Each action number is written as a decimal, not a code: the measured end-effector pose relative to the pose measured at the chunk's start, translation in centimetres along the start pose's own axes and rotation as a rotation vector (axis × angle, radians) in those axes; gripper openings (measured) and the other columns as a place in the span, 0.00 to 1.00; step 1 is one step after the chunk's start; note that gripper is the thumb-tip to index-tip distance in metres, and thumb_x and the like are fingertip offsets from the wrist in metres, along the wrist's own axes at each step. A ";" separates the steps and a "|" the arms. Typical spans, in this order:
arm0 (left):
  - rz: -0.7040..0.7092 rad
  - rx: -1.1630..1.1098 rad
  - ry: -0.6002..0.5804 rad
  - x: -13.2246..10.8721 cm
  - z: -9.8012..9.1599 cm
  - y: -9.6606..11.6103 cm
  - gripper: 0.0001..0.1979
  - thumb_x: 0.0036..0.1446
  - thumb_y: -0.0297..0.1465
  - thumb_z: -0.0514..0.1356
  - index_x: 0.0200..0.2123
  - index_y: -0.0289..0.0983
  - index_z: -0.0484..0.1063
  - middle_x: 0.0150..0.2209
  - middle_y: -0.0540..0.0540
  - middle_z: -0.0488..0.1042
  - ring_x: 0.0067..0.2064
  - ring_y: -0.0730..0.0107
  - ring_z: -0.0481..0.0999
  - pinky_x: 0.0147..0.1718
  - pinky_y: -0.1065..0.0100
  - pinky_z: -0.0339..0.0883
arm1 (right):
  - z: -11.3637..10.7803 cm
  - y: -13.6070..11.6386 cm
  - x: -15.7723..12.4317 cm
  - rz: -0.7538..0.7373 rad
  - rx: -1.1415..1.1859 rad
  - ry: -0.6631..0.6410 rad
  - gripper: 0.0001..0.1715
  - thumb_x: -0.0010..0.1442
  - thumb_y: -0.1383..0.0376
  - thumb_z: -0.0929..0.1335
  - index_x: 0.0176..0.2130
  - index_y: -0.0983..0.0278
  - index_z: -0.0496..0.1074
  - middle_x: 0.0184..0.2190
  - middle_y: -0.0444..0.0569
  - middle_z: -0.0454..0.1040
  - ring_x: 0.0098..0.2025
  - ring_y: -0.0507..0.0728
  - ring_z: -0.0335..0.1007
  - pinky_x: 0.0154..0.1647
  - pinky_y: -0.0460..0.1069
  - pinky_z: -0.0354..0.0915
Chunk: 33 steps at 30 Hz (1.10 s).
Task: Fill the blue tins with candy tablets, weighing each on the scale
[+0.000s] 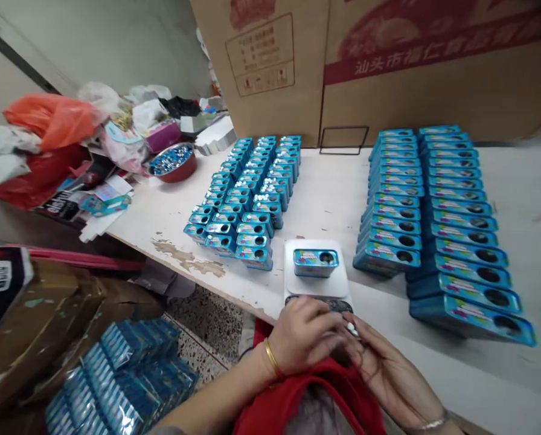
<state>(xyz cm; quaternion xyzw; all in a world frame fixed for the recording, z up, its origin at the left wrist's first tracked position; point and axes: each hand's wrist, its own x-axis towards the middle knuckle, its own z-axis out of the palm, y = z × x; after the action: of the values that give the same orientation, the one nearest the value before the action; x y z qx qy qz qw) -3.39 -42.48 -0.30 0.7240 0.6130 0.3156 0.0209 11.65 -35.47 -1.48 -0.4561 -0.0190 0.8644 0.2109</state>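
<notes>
My right hand (383,368) is cupped, palm up, just past the near edge of the table, with a few small white tablets (352,329) in it. Over it bends my left hand (304,335), a gold bangle at its wrist; its fingers are curled and slightly blurred, and whatever lies between them is hidden. Both hands are beside the front of a white scale (293,281), partly covering its dark panel. On the scale's plate stands one blue tin (316,263) with a dark round hole in its top.
Rows of blue tins (255,229) stand left of the scale, several topped with white tablets. More tins (388,235) line the right. A red bowl (182,169) holds small shiny pieces. Large cartons (275,115) stand behind. Wrapped blue packs (116,374) lie below at left.
</notes>
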 end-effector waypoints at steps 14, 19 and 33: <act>0.046 0.184 -0.258 -2.6 3.6 3.6 0.09 0.61 0.34 0.52 0.31 0.38 0.68 0.34 0.51 0.71 0.32 0.73 0.64 0.27 0.68 0.50 | -2.8 1.9 -2.0 0.078 -0.080 -0.189 0.09 0.47 0.68 0.73 0.33 0.65 0.75 0.34 0.46 0.78 0.36 0.53 0.75 0.37 0.47 0.71; 0.036 0.195 -0.302 -3.0 3.6 3.9 0.09 0.61 0.33 0.51 0.32 0.37 0.68 0.33 0.49 0.70 0.32 0.71 0.65 0.28 0.67 0.53 | -2.8 2.1 -2.4 0.103 -0.082 -0.232 0.10 0.47 0.68 0.73 0.34 0.66 0.75 0.33 0.47 0.78 0.35 0.55 0.75 0.37 0.48 0.71; 0.023 -0.071 0.029 2.1 -0.2 2.6 0.09 0.58 0.27 0.50 0.39 0.37 0.68 0.37 0.45 0.74 0.40 0.70 0.70 0.41 0.64 0.57 | 0.8 0.3 -0.9 -0.027 0.080 -0.293 0.08 0.53 0.72 0.68 0.36 0.68 0.73 0.34 0.48 0.78 0.37 0.51 0.75 0.42 0.46 0.71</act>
<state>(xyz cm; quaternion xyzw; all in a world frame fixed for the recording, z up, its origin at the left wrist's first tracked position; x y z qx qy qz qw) -1.11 -41.27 1.84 0.7250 0.5935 0.3478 0.0338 11.34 -35.92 -0.40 -0.3159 -0.0211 0.9189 0.2354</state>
